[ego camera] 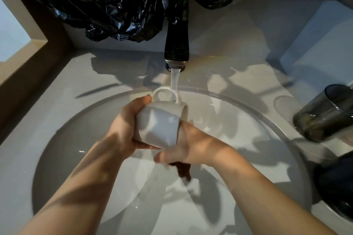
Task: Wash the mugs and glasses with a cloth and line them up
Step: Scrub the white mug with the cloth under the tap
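Note:
A white mug [160, 122] is held on its side over the round white sink [76, 139], handle pointing away toward the tap. My left hand [126, 126] grips the mug's base end. My right hand [189, 145] is at the mug's open end with fingers hidden inside it, and it holds a dark brown cloth [184, 170] that hangs below the palm. Water runs from the black tap [176, 47] onto the handle. A smoky grey glass [324, 114] stands on the counter at the right.
Crumpled black plastic sheeting [133, 2] covers the wall behind the tap. A dark object [338, 183] sits at the right edge below the glass. A wooden ledge [32, 59] borders the counter on the left.

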### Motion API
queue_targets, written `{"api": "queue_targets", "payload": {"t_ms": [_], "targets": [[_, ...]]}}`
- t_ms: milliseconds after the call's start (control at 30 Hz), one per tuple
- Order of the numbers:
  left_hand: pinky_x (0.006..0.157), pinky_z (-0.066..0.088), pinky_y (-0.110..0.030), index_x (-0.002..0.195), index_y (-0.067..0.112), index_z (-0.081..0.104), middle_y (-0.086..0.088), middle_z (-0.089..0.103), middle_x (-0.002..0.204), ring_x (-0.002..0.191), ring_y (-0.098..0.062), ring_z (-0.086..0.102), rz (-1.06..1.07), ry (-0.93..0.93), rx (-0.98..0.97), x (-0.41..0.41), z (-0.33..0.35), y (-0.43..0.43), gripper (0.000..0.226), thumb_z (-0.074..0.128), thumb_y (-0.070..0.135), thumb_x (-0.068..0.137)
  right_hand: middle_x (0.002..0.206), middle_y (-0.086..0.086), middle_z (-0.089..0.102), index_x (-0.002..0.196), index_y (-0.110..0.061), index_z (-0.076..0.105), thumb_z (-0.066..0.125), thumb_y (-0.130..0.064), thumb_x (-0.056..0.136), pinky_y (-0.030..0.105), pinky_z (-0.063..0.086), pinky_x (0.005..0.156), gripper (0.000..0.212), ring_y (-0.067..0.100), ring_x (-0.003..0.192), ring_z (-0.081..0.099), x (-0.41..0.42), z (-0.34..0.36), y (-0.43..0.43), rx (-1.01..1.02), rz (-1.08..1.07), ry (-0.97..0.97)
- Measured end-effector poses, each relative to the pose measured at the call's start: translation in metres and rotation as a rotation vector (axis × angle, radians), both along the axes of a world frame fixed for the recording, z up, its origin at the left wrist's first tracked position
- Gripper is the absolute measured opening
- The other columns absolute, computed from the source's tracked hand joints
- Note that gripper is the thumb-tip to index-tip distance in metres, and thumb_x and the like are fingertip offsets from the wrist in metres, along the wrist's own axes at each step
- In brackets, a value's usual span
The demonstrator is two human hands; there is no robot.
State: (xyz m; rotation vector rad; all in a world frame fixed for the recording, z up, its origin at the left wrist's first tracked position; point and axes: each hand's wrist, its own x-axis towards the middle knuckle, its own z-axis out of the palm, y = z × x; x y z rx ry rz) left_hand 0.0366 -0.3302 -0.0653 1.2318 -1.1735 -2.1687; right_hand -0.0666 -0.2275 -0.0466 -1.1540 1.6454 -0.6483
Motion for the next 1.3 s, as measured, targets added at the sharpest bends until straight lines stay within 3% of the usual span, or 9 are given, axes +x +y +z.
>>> {"api": "queue_targets", "payload": {"t_ms": [167, 333, 433, 600, 700, 800, 967, 1067, 1300], "targets": [[0.050, 0.052, -0.031, 0.101, 0.015, 0.067, -0.008, 0.072, 0.079, 0.068, -0.024, 0.069, -0.021, -0.010, -0.117, -0.006, 0.003, 0.000, 0.041, 0.057, 0.049, 0.080, 0.073, 0.007, 0.066, 0.090, -0.004, 0.060, 0.057, -0.018, 0.056, 0.022, 0.051, 0.059, 0.037, 0.019, 0.064, 0.065, -0.001, -0.004, 0.003, -0.199, -0.564, -1.046], [0.056, 0.052, -0.036, 0.100, 0.015, 0.064, -0.009, 0.068, 0.075, 0.071, -0.029, 0.064, -0.047, -0.027, 0.000, -0.001, 0.000, 0.001, 0.037, 0.053, 0.046, 0.084, 0.106, 0.011, 0.064, 0.117, -0.012, 0.053, 0.070, -0.021, 0.057, 0.042, 0.054, 0.087, 0.064, 0.030, 0.101, 0.062, 0.008, -0.010, 0.006, -0.064, -0.095, -0.119], [0.065, 0.054, -0.043, 0.098, 0.016, 0.065, -0.012, 0.068, 0.081, 0.078, -0.033, 0.064, -0.023, -0.025, 0.055, 0.000, 0.002, 0.000, 0.034, 0.055, 0.044, 0.083, 0.118, -0.007, 0.050, 0.121, -0.020, 0.052, 0.072, -0.022, 0.073, 0.020, 0.030, 0.102, 0.052, 0.008, 0.118, 0.032, 0.009, -0.009, 0.002, -0.203, 0.056, 0.388], [0.060, 0.050, -0.038, 0.103, 0.016, 0.067, -0.014, 0.067, 0.091, 0.082, -0.034, 0.063, -0.006, 0.035, 0.028, -0.002, 0.001, -0.002, 0.047, 0.060, 0.051, 0.073, 0.081, 0.003, 0.063, 0.101, -0.027, 0.055, 0.071, -0.015, 0.070, 0.034, 0.056, 0.056, 0.037, 0.019, 0.068, 0.063, 0.008, -0.006, -0.006, -0.164, -0.201, 0.030], [0.055, 0.050, -0.035, 0.107, 0.014, 0.067, -0.012, 0.068, 0.090, 0.080, -0.032, 0.064, -0.017, 0.045, 0.002, -0.003, 0.001, -0.001, 0.046, 0.053, 0.050, 0.081, 0.105, 0.020, 0.066, 0.119, -0.019, 0.053, 0.070, -0.023, 0.054, 0.053, 0.056, 0.080, 0.068, 0.035, 0.092, 0.067, 0.003, -0.007, -0.008, -0.165, -0.224, -0.159], [0.051, 0.050, -0.032, 0.100, 0.017, 0.067, -0.007, 0.069, 0.078, 0.071, -0.029, 0.065, -0.014, 0.042, -0.008, -0.005, 0.003, 0.001, 0.038, 0.049, 0.046, 0.085, 0.114, 0.007, 0.062, 0.121, -0.019, 0.050, 0.070, -0.017, 0.050, 0.039, 0.052, 0.093, 0.073, 0.021, 0.109, 0.060, -0.004, -0.005, -0.005, -0.168, -0.208, -0.300], [0.058, 0.053, -0.041, 0.097, 0.017, 0.065, -0.008, 0.069, 0.072, 0.072, -0.031, 0.064, 0.071, 0.049, 0.098, -0.003, 0.003, -0.001, 0.032, 0.053, 0.044, 0.084, 0.123, -0.011, 0.051, 0.123, -0.025, 0.051, 0.068, -0.029, 0.077, 0.011, 0.021, 0.104, 0.050, 0.004, 0.124, 0.032, -0.004, -0.005, -0.003, -0.197, 0.111, 0.581], [0.060, 0.054, -0.042, 0.090, 0.018, 0.066, -0.007, 0.070, 0.067, 0.064, -0.028, 0.067, 0.039, 0.065, 0.131, -0.002, 0.000, -0.003, 0.032, 0.052, 0.046, 0.085, 0.139, -0.012, 0.039, 0.137, -0.020, 0.043, 0.062, -0.038, 0.078, 0.002, -0.009, 0.104, 0.065, -0.006, 0.128, 0.007, -0.001, -0.003, -0.004, -0.297, 0.152, 0.639], [0.041, 0.045, -0.026, 0.081, 0.014, 0.065, -0.007, 0.061, 0.059, 0.045, -0.024, 0.058, -0.001, 0.048, 0.220, -0.005, -0.001, 0.003, 0.033, 0.053, 0.045, 0.086, 0.090, 0.000, 0.063, 0.094, -0.037, 0.050, 0.069, -0.013, 0.077, 0.042, 0.058, 0.079, 0.035, 0.026, 0.090, 0.066, -0.005, 0.005, -0.003, -0.083, -0.018, 0.147]]}}
